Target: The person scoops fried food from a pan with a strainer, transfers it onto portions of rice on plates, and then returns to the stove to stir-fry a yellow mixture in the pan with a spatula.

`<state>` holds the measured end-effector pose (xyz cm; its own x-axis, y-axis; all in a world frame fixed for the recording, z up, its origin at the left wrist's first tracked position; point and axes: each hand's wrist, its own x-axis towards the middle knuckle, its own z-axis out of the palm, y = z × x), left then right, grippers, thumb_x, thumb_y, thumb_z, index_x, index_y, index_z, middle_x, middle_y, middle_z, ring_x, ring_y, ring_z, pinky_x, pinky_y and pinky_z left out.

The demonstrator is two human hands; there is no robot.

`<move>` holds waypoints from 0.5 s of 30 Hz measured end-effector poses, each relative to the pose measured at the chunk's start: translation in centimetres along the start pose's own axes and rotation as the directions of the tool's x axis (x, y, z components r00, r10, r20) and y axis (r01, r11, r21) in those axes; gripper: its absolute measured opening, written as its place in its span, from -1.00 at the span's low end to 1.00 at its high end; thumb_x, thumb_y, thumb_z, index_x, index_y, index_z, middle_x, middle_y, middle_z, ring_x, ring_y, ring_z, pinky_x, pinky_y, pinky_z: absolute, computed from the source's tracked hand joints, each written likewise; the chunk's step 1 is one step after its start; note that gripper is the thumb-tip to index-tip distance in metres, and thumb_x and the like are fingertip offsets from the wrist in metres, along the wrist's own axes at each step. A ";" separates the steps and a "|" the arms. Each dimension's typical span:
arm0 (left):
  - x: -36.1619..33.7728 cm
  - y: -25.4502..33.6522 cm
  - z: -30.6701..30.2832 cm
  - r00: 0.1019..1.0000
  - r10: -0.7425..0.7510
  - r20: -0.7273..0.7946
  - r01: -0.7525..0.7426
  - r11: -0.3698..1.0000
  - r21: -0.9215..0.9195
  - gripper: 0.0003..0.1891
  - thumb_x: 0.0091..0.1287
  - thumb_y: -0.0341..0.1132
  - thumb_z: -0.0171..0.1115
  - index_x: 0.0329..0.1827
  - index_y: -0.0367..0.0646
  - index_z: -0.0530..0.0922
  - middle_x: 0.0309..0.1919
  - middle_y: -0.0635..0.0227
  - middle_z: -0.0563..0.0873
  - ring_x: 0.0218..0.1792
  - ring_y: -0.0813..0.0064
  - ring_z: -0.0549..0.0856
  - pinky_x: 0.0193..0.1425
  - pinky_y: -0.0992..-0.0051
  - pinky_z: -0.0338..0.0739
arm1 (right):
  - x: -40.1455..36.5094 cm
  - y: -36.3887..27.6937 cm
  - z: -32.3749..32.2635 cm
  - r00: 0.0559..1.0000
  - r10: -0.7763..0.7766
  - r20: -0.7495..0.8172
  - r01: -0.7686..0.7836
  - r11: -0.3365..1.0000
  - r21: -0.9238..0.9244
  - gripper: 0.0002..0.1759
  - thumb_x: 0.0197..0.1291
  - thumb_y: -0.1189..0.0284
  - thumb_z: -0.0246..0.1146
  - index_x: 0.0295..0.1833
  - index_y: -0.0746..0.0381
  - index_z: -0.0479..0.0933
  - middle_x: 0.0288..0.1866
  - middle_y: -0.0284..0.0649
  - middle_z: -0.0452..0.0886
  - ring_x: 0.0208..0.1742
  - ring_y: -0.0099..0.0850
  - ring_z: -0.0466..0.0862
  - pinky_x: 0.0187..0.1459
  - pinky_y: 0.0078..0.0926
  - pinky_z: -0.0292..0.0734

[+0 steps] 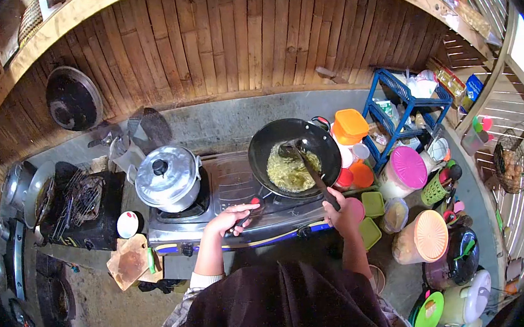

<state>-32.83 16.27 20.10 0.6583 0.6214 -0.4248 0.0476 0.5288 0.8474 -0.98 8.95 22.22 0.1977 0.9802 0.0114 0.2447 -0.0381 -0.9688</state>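
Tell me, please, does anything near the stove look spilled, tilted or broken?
Nothing stands out. The wok sits on its burner with the food inside it; I see none spilled on the stove. The left hand grips the wok handle, the right hand the spatula. The lidded pot stands upright.

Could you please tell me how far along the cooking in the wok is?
Done: yellowish shredded food is already in the black wok on the gas stove, and a lidded pot sits on the other burner. In hand: the left hand grips the wok by its handle while the right hand holds a spatula in the food. Left: the food is not yet dished out.
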 end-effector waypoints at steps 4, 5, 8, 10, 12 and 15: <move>-0.2 0.2 0.3 1.000 -0.009 -0.015 0.009 1.000 -0.029 -0.62 0.36 -0.35 -0.11 0.24 0.11 0.35 -0.59 0.44 0.41 -0.73 0.72 0.29 -0.72 0.71 0.16 | -0.4 0.9 -0.3 1.000 -0.002 0.030 0.003 1.000 -0.002 -0.50 0.11 0.53 0.15 0.21 0.18 0.28 -0.43 -0.23 0.51 -0.70 -0.54 0.45 -0.65 -0.57 0.36; -0.1 0.1 0.3 0.999 -0.010 -0.032 0.010 1.000 -0.027 -0.62 0.37 -0.34 -0.10 0.24 0.12 0.35 -0.59 0.44 0.41 -0.73 0.72 0.29 -0.72 0.71 0.15 | -0.6 0.8 -0.4 0.999 0.021 0.031 -0.021 1.000 -0.018 -0.49 0.11 0.55 0.15 0.22 0.17 0.27 -0.40 -0.23 0.52 -0.70 -0.54 0.45 -0.65 -0.56 0.36; -0.1 0.1 0.3 1.000 -0.010 -0.029 0.010 1.000 -0.011 -0.62 0.37 -0.33 -0.10 0.24 0.13 0.35 -0.59 0.44 0.42 -0.73 0.72 0.29 -0.72 0.72 0.13 | -1.9 -0.1 -1.2 0.996 0.077 0.035 -0.080 0.993 0.090 -0.52 0.12 0.56 0.14 0.20 0.17 0.31 -0.35 -0.27 0.50 -0.66 -0.58 0.44 -0.61 -0.58 0.37; -0.3 0.4 0.6 0.999 -0.011 -0.033 0.011 1.000 -0.014 -0.63 0.37 -0.32 -0.09 0.24 0.13 0.35 -0.59 0.45 0.42 -0.73 0.72 0.29 -0.72 0.72 0.13 | -2.5 1.2 -2.3 1.000 0.016 0.022 -0.016 1.000 0.016 -0.54 0.12 0.55 0.15 0.18 0.18 0.33 -0.33 -0.29 0.50 -0.62 -0.60 0.43 -0.59 -0.59 0.37; -0.4 0.4 0.6 0.999 -0.006 -0.037 0.006 1.000 -0.002 -0.63 0.37 -0.32 -0.09 0.23 0.13 0.36 -0.59 0.45 0.42 -0.73 0.72 0.29 -0.71 0.71 0.13 | -3.1 0.6 -2.8 0.999 -0.049 0.016 0.050 0.997 -0.058 -0.56 0.12 0.55 0.15 0.16 0.18 0.36 -0.30 -0.31 0.49 -0.59 -0.62 0.42 -0.56 -0.60 0.38; -0.3 0.2 0.6 0.999 -0.003 -0.041 0.003 1.000 -0.004 -0.64 0.37 -0.32 -0.10 0.23 0.12 0.37 -0.58 0.45 0.42 -0.73 0.71 0.29 -0.70 0.70 0.14 | -5.2 -1.7 -3.8 0.998 0.067 -0.011 -0.068 0.997 -0.027 -0.59 0.12 0.53 0.16 0.13 0.18 0.40 -0.31 -0.34 0.49 -0.51 -0.63 0.40 -0.51 -0.61 0.36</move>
<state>-32.56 15.81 20.66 0.6271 0.6430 -0.4397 0.0462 0.5327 0.8450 1.19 3.17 24.73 0.2239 0.9733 -0.0512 0.2564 -0.1096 -0.9604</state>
